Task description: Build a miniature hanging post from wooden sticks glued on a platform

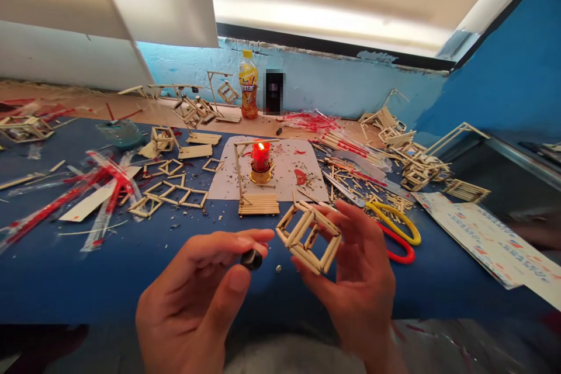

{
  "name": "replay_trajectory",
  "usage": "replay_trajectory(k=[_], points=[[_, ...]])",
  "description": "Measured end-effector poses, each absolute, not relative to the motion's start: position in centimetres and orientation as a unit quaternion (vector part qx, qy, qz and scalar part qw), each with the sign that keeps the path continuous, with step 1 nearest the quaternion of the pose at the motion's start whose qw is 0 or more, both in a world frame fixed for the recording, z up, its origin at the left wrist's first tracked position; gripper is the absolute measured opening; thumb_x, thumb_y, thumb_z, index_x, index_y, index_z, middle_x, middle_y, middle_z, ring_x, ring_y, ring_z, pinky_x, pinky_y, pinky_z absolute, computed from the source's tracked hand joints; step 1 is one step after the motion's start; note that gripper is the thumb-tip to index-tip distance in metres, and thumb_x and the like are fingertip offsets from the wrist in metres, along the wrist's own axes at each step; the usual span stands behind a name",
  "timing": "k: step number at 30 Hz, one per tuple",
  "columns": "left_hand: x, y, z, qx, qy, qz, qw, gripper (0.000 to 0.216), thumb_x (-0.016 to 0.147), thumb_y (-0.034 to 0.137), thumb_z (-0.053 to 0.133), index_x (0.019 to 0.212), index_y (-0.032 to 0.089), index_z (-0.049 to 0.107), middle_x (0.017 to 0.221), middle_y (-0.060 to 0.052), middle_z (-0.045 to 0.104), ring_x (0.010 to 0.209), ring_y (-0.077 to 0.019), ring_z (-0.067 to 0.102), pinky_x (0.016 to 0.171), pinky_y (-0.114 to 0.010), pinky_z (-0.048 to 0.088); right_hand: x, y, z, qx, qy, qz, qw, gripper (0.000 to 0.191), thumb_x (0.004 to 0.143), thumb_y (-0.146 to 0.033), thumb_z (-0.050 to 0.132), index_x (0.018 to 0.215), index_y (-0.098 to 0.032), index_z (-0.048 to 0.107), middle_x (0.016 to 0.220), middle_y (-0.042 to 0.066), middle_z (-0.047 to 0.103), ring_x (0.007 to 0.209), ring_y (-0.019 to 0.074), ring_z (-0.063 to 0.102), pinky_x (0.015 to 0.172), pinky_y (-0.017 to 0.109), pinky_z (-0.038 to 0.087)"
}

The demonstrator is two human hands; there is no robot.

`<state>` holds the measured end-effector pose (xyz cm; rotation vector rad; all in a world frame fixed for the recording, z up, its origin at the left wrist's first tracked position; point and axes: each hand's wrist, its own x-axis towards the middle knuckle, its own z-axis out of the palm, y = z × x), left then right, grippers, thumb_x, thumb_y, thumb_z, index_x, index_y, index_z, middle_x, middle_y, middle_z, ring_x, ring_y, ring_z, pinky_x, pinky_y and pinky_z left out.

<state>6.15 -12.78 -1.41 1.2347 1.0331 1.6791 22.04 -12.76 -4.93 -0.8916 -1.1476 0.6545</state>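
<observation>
Between the thumb and fingers of my left hand [197, 298] is a small dark bead-like piece [251, 260]; its exact kind is unclear. My right hand [362, 280] grips a cube-shaped frame of thin wooden sticks [309, 236] by its right side and underside. The two hands are close together but apart, above the table's front. Just beyond the frame stands a small stick platform with an upright post and top arm [258, 204]. Behind it a lit red candle [261, 158] burns on a white sheet [219, 184].
Scissors with yellow and red handles [397, 225] lie right of my right hand, near loose sticks. Flat stick frames [173, 193] and red-striped plastic wrappers [103, 198] are at left. A drink bottle [248, 87] stands at the back. More stick models [421, 166] and printed paper [482, 245] are at right.
</observation>
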Motion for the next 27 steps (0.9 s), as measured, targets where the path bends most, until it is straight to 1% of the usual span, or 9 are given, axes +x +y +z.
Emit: replay_trajectory(k=[4, 8, 12, 15, 18, 20, 22, 25, 27], points=[[6.3, -13.1, -1.3, 0.495, 0.398, 0.656, 0.408, 0.014, 0.093, 0.013, 0.074, 0.093, 0.027, 0.078, 0.086, 0.005, 0.082, 0.09, -0.0155, 0.082, 0.086, -0.017, 0.064, 22.2, -13.0, -5.5, -0.372, -0.558, 0.245, 0.7, 0.076, 0.074, 0.005, 0.084, 0.137, -0.031, 0.062, 0.13, 0.004, 0.072, 0.126, 0.0218, 0.071, 0.1, 0.03, 0.065], [6.0, -13.4, -1.3, 0.52, 0.394, 0.639, 0.409, 0.013, 0.095, 0.015, 0.073, 0.095, 0.028, 0.077, 0.089, 0.005, 0.082, 0.092, -0.0139, 0.081, 0.087, -0.014, 0.063, 22.5, -12.8, -5.8, -0.358, -0.604, 0.188, 0.687, 0.072, 0.074, 0.007, 0.083, 0.135, -0.027, 0.063, 0.127, 0.004, 0.07, 0.129, 0.0277, 0.069, 0.107, 0.043, 0.062], [6.0, -13.3, -1.0, 0.523, 0.398, 0.63, 0.414, 0.013, 0.096, 0.018, 0.073, 0.098, 0.03, 0.078, 0.092, 0.006, 0.082, 0.092, -0.013, 0.081, 0.088, -0.014, 0.063, 22.8, -12.6, -5.7, -0.326, -0.647, 0.138, 0.675, 0.075, 0.074, 0.013, 0.08, 0.138, -0.023, 0.063, 0.125, 0.004, 0.066, 0.129, 0.0267, 0.067, 0.113, 0.042, 0.059], [6.1, -13.1, -0.8, 0.517, 0.399, 0.634, 0.416, 0.012, 0.096, 0.019, 0.074, 0.098, 0.031, 0.079, 0.091, 0.008, 0.082, 0.087, -0.0106, 0.08, 0.085, -0.011, 0.062, 22.8, -12.8, -5.8, -0.311, -0.656, 0.12, 0.677, 0.08, 0.072, 0.016, 0.079, 0.14, -0.021, 0.062, 0.124, 0.004, 0.066, 0.129, 0.0267, 0.068, 0.115, 0.042, 0.058], [6.1, -13.0, -0.7, 0.517, 0.403, 0.637, 0.405, 0.013, 0.095, 0.018, 0.075, 0.097, 0.03, 0.079, 0.091, 0.008, 0.082, 0.085, -0.0092, 0.08, 0.085, -0.01, 0.062, 22.8, -13.1, -6.1, -0.317, -0.643, 0.155, 0.68, 0.088, 0.069, 0.017, 0.081, 0.144, -0.025, 0.058, 0.126, 0.003, 0.066, 0.129, 0.0285, 0.069, 0.111, 0.043, 0.06], [6.0, -13.0, -0.8, 0.525, 0.406, 0.632, 0.401, 0.013, 0.095, 0.017, 0.075, 0.097, 0.029, 0.079, 0.092, 0.008, 0.082, 0.085, -0.0103, 0.08, 0.086, -0.011, 0.063, 22.8, -13.2, -6.2, -0.325, -0.633, 0.173, 0.681, 0.089, 0.069, 0.016, 0.082, 0.144, -0.027, 0.058, 0.125, 0.003, 0.068, 0.129, 0.0289, 0.069, 0.11, 0.043, 0.061], [5.9, -13.1, -0.9, 0.524, 0.4, 0.632, 0.407, 0.014, 0.095, 0.016, 0.074, 0.098, 0.029, 0.079, 0.093, 0.007, 0.083, 0.084, -0.0114, 0.081, 0.084, -0.013, 0.064, 22.6, -13.2, -6.2, -0.331, -0.611, 0.21, 0.688, 0.084, 0.07, 0.013, 0.082, 0.14, -0.029, 0.06, 0.122, 0.003, 0.069, 0.129, 0.0291, 0.07, 0.107, 0.043, 0.063], [5.9, -13.4, -0.7, 0.507, 0.382, 0.643, 0.428, 0.017, 0.096, 0.014, 0.072, 0.099, 0.029, 0.079, 0.09, 0.007, 0.083, 0.081, -0.0122, 0.082, 0.081, -0.014, 0.066, 22.3, -13.1, -5.8, -0.324, -0.551, 0.328, 0.696, 0.076, 0.071, 0.007, 0.084, 0.133, -0.032, 0.064, 0.124, 0.004, 0.069, 0.129, 0.0294, 0.07, 0.1, 0.04, 0.066], [6.0, -13.5, -0.5, 0.496, 0.379, 0.649, 0.434, 0.015, 0.097, 0.015, 0.073, 0.097, 0.029, 0.079, 0.088, 0.007, 0.082, 0.078, -0.0123, 0.082, 0.078, -0.014, 0.066, 22.1, -13.1, -5.6, -0.314, -0.521, 0.387, 0.693, 0.073, 0.071, 0.006, 0.085, 0.131, -0.032, 0.065, 0.125, 0.005, 0.069, 0.127, 0.0285, 0.072, 0.099, 0.037, 0.066]])
